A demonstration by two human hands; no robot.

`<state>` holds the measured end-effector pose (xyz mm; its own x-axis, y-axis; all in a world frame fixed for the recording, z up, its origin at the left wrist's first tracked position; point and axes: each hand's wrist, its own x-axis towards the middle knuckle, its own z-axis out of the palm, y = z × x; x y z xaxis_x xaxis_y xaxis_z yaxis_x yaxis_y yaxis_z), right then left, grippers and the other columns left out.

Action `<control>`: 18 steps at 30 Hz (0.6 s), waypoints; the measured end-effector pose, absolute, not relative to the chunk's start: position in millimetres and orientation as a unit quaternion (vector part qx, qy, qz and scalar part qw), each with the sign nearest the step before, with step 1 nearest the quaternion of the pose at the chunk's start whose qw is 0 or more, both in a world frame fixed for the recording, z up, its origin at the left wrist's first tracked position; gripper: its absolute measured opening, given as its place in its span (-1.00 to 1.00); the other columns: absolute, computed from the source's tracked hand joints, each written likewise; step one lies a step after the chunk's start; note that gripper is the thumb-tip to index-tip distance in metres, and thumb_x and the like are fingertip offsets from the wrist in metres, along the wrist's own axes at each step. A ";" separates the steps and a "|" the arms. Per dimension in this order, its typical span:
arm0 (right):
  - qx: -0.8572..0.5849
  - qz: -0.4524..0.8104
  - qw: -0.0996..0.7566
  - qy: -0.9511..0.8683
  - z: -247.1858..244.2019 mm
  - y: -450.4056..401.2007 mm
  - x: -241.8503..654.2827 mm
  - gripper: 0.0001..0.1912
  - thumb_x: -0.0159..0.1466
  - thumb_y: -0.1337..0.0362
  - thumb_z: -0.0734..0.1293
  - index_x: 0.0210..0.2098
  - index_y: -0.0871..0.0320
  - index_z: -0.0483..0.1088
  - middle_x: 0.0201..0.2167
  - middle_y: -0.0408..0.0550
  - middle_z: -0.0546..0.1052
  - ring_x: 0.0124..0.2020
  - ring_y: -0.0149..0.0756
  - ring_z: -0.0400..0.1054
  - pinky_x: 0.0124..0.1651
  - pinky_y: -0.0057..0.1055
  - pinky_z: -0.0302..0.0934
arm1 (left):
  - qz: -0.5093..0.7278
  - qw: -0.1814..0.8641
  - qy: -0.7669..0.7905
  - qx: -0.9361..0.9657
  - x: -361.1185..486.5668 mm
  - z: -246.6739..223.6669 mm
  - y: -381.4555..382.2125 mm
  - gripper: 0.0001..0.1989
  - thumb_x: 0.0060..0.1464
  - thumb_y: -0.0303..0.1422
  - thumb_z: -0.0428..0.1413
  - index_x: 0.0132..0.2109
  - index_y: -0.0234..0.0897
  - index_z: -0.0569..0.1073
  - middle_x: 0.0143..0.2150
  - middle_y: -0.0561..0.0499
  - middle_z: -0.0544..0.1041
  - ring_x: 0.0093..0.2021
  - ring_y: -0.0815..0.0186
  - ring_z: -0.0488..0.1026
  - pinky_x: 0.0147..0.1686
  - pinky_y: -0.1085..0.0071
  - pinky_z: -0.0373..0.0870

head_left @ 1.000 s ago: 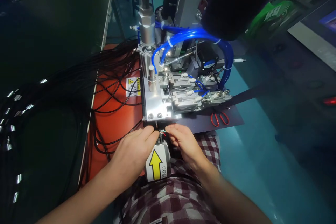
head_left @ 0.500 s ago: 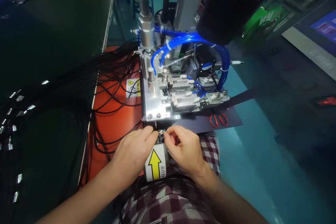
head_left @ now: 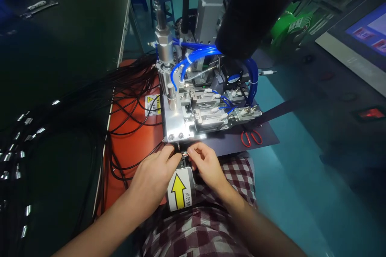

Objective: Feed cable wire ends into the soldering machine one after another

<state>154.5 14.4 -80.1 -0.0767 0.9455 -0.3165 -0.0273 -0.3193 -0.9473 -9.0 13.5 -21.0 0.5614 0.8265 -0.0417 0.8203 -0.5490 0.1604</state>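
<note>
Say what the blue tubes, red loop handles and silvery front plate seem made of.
Blue tubes: glossy, flexible plastic, likely; they arch smoothly.
Red loop handles: smooth plastic or coated metal, evenly coloured.
Silvery front plate: smooth metal, perhaps aluminium, given its bright glare.

Left hand (head_left: 155,172), right hand (head_left: 208,165), wires (head_left: 185,154) between

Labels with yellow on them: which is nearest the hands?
The big white yellow-arrow label, beside the left hand; the other, a smaller warning sticker with a triangle, sits farther off on the orange surface.
</note>
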 end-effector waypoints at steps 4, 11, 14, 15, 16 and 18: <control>-0.538 0.607 0.411 -0.415 -80.6 13.2 151.5 -0.74 0.24 0.08 0.25 -0.44 0.14 0.24 -0.62 -0.26 0.29 -0.65 -0.46 0.18 -0.57 -0.51 0.06 | 0.029 0.039 0.467 0.883 -6.3 -14.9 13.6 -0.78 0.10 -0.53 -0.01 -0.14 -0.25 0.45 -0.26 -0.05 0.40 -0.33 0.20 0.33 -0.42 0.32 0.26; -0.546 0.593 0.384 -0.451 -73.0 15.2 156.0 -0.74 0.27 0.10 0.22 -0.44 0.14 0.24 -0.69 -0.27 0.31 -0.64 -0.44 0.21 -0.53 -0.50 0.08 | 0.021 0.033 0.463 0.885 -1.0 -14.0 4.4 -0.69 0.08 -0.59 -0.04 -0.03 -0.39 0.41 -0.27 -0.10 0.43 -0.33 0.22 0.34 -0.38 0.32 0.34; -0.531 0.626 0.382 -0.424 -72.3 17.9 156.6 -0.71 0.25 0.08 0.24 -0.47 0.15 0.24 -0.70 -0.27 0.29 -0.65 -0.45 0.18 -0.52 -0.50 0.07 | 0.025 0.050 0.467 0.882 -1.1 -18.4 3.9 -0.70 0.09 -0.59 -0.06 -0.04 -0.36 0.40 -0.24 -0.10 0.45 -0.30 0.22 0.35 -0.34 0.33 0.36; -0.521 0.646 0.380 -0.408 -72.7 18.8 156.6 -0.69 0.24 0.07 0.24 -0.49 0.15 0.23 -0.71 -0.28 0.28 -0.66 -0.46 0.15 -0.53 -0.50 0.07 | 0.021 0.053 0.468 0.882 -1.2 -19.1 4.3 -0.70 0.09 -0.59 -0.06 -0.04 -0.35 0.40 -0.23 -0.10 0.45 -0.30 0.22 0.36 -0.34 0.32 0.37; -0.510 0.665 0.378 -0.392 -73.2 19.6 156.4 -0.68 0.23 0.05 0.25 -0.51 0.15 0.22 -0.72 -0.28 0.27 -0.67 -0.47 0.13 -0.53 -0.49 0.06 | 0.015 0.053 0.470 0.881 -1.2 -19.5 4.7 -0.69 0.09 -0.59 -0.06 -0.04 -0.35 0.40 -0.23 -0.10 0.45 -0.29 0.21 0.36 -0.33 0.32 0.37; -0.495 0.689 0.378 -0.371 -74.5 20.2 155.5 -0.66 0.20 0.03 0.26 -0.52 0.15 0.21 -0.72 -0.28 0.26 -0.67 -0.47 0.11 -0.54 -0.49 0.05 | 0.003 0.057 0.473 0.879 -0.8 -19.0 5.4 -0.67 0.07 -0.61 -0.05 -0.03 -0.36 0.40 -0.24 -0.10 0.46 -0.29 0.20 0.37 -0.33 0.30 0.38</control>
